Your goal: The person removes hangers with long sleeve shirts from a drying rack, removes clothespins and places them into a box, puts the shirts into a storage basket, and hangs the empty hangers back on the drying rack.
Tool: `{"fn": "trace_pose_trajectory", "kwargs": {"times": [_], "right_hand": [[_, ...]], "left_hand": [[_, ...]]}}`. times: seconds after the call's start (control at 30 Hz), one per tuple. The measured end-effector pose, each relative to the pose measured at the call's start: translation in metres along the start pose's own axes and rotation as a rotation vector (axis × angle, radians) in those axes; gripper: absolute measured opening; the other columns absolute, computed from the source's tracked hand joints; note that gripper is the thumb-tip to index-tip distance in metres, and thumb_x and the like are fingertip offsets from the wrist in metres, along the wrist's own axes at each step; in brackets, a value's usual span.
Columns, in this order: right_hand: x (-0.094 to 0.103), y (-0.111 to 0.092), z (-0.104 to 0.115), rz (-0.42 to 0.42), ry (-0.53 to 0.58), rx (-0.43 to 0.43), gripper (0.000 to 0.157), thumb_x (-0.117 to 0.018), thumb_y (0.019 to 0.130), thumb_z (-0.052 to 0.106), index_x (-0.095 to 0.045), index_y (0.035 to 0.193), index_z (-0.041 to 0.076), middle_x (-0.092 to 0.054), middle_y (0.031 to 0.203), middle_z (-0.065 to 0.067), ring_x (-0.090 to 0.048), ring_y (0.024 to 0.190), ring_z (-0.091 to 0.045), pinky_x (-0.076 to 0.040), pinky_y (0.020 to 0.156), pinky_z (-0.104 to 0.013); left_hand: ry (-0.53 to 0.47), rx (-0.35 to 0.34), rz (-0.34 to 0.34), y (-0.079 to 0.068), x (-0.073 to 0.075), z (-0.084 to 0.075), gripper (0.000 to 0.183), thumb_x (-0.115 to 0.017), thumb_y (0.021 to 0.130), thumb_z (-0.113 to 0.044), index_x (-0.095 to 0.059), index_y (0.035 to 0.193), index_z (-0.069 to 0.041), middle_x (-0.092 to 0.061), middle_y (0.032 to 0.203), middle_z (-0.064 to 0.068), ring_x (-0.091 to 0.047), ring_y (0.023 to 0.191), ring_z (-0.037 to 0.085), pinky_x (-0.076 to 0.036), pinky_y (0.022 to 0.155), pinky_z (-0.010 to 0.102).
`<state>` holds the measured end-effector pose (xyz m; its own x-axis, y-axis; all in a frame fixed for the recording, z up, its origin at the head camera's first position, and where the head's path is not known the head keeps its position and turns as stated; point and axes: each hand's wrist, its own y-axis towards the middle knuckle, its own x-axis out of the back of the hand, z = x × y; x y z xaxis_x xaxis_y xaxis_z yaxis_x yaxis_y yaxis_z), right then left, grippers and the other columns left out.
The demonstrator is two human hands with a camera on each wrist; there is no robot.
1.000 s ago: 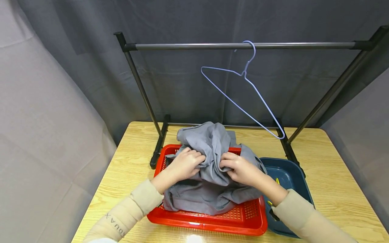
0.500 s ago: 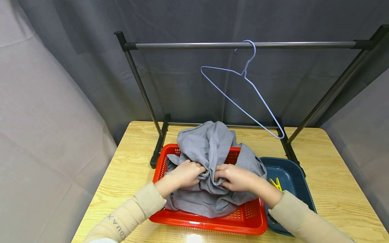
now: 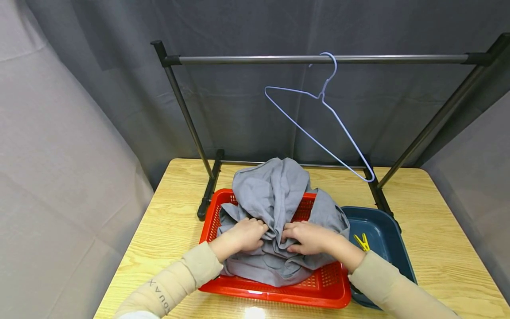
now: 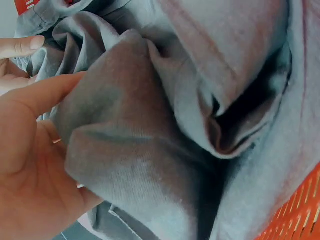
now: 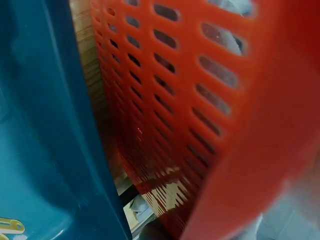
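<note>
A crumpled grey cloth garment [image 3: 259, 184] lies bunched in the red perforated basket [image 3: 255, 292], part of it draped over the far rim. Its exact kind is hidden by the folds. My left hand [image 3: 245, 234] grips a fold near the middle of the heap. Just to its right, my right hand [image 3: 307, 238] pinches another fold between thumb and fingers. In the left wrist view, the left hand [image 4: 35, 160] has its thumb and fingers about the cloth [image 4: 130, 150]. The right wrist view shows mainly the basket wall [image 5: 150, 90], not the grip.
Right of the basket stands a blue tray [image 3: 398, 257] holding a yellow clothespin [image 3: 361, 241], partly behind the right sleeve. Behind is a metal clothes rack [image 3: 239, 60] with a lavender hanger [image 3: 308, 133] on its bar. All stands on a wooden table [image 3: 159, 239].
Both hands have moved slightly down toward me while holding the cloth, and the folds between them have shifted. The right forearm has moved left, uncovering more of the yellow clothespin.
</note>
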<state>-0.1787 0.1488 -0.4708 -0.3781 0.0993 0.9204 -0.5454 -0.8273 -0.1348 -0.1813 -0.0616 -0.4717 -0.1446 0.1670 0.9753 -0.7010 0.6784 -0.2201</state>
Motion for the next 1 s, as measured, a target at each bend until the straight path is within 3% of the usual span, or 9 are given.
{"fn": "trace_pose_trajectory", "kwargs": {"times": [0.27,0.47,0.63,0.7,0.77,0.87,1.0], "right_hand": [[0.000,-0.002,0.000,-0.015,-0.005,-0.012,0.015,-0.064,0.085,0.022,-0.063,0.098,0.015,-0.056,0.098,0.003,-0.055,0.090,-0.014,-0.043,0.078,-0.036],[0.004,-0.008,-0.001,-0.049,-0.005,-0.003,0.018,-0.064,0.084,0.025,-0.063,0.100,0.016,-0.057,0.101,0.003,-0.055,0.093,-0.016,-0.043,0.079,-0.037],[0.018,-0.013,-0.002,-0.078,0.059,-0.005,0.019,-0.064,0.085,0.024,-0.063,0.102,0.015,-0.057,0.101,0.002,-0.054,0.093,-0.015,-0.044,0.082,-0.038],[0.026,-0.015,-0.005,-0.123,0.099,-0.004,0.017,-0.063,0.086,0.022,-0.063,0.101,0.013,-0.057,0.100,0.002,-0.054,0.092,-0.016,-0.045,0.081,-0.037],[0.033,-0.017,-0.010,-0.198,0.142,-0.009,0.014,-0.062,0.087,0.018,-0.063,0.099,0.012,-0.059,0.098,-0.001,-0.056,0.089,-0.017,-0.046,0.078,-0.036],[0.042,-0.020,-0.022,-0.353,0.195,-0.079,0.014,-0.061,0.087,0.013,-0.063,0.100,0.007,-0.061,0.098,-0.006,-0.057,0.088,-0.022,-0.047,0.075,-0.038],[0.048,-0.022,-0.043,-0.520,0.254,-0.225,0.020,-0.061,0.087,0.007,-0.060,0.106,0.001,-0.061,0.103,-0.014,-0.057,0.090,-0.029,-0.046,0.076,-0.043]], "left_hand": [[-0.014,0.012,0.015,0.000,0.002,0.000,0.032,-0.066,0.081,-0.030,-0.062,0.108,-0.012,-0.062,0.103,0.002,-0.058,0.098,0.019,-0.045,0.079,0.034],[-0.064,0.014,0.062,-0.003,0.011,0.004,0.035,-0.064,0.083,-0.032,-0.061,0.111,-0.012,-0.061,0.108,0.002,-0.057,0.102,0.019,-0.044,0.084,0.036],[-0.185,0.012,0.096,-0.007,0.024,0.013,0.032,-0.065,0.082,-0.035,-0.063,0.105,-0.013,-0.062,0.102,0.001,-0.059,0.098,0.017,-0.045,0.084,0.037],[-0.259,0.026,0.095,-0.008,0.031,0.019,0.025,-0.064,0.083,-0.036,-0.064,0.095,-0.014,-0.062,0.090,-0.002,-0.059,0.086,0.015,-0.046,0.077,0.034],[-0.322,0.054,0.057,-0.009,0.037,0.026,0.021,-0.063,0.084,-0.035,-0.063,0.081,-0.014,-0.058,0.075,-0.003,-0.057,0.071,0.013,-0.045,0.065,0.029],[-0.367,0.124,-0.056,-0.009,0.047,0.035,0.026,-0.061,0.086,-0.030,-0.055,0.065,-0.016,-0.046,0.060,-0.006,-0.045,0.055,0.010,-0.036,0.052,0.025],[-0.362,0.236,-0.209,-0.007,0.053,0.047,0.021,-0.059,0.085,-0.023,-0.054,0.065,-0.018,-0.047,0.060,-0.006,-0.044,0.053,0.010,-0.033,0.049,0.025]]}}
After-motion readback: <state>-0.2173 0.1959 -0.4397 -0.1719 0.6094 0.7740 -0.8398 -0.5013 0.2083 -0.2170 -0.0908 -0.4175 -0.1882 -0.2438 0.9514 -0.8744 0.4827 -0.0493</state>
